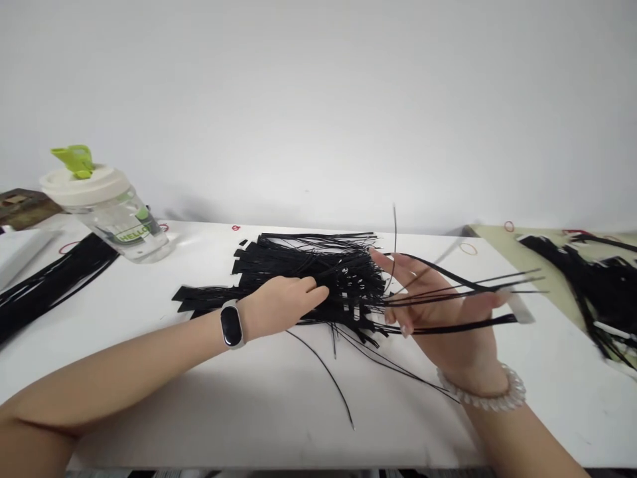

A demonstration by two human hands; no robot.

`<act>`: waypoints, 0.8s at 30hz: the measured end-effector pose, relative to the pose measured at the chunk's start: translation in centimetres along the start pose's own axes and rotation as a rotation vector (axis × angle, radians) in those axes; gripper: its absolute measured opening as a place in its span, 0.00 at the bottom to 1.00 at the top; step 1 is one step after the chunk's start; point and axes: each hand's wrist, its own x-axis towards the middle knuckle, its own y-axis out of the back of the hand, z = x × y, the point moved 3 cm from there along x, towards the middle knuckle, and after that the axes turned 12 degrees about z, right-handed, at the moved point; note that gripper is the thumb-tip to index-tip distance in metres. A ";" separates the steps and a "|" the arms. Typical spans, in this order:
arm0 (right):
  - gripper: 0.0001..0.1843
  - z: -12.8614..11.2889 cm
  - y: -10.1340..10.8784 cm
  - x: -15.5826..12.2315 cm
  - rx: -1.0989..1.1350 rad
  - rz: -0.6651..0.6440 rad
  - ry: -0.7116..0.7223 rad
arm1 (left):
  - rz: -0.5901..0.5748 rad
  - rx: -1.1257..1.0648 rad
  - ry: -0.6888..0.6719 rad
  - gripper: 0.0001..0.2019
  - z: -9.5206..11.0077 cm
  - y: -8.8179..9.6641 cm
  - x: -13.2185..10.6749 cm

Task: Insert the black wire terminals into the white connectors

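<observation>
My left hand (281,305) lies on the near edge of the pile of black plastic strips (318,269), fingers pressed together. My right hand (438,312) is spread, with several strips (462,295) across its fingers; I cannot tell whether they are pinched. The pile rests on the white desk (279,425). Farther left stands a clear bottle (117,222) with a green-tabbed lid.

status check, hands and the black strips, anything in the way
Left hand resting on pile of black plastic strips. Right hand with a few strips across its spread fingers, grip unclear. Loose strands trailing below the pile.
</observation>
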 end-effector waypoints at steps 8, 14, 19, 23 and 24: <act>0.37 -0.8 1.3 0.1 -0.273 0.027 0.429 | -0.080 0.145 0.191 0.20 1.5 0.7 0.8; 0.46 -1.8 0.6 -0.2 -0.222 -0.041 0.568 | -0.197 0.174 0.337 0.20 2.9 1.7 1.7; 0.37 -3.6 -0.5 -0.5 -0.220 -0.073 0.750 | -0.286 0.140 0.388 0.19 3.7 2.0 1.7; 0.26 -6.3 -2.6 -1.0 -0.390 -0.060 0.899 | -0.317 0.076 0.352 0.18 3.9 1.6 2.0; 0.23 -7.0 -3.0 -0.9 -0.431 0.029 0.832 | -0.308 0.053 0.332 0.19 3.8 1.6 2.1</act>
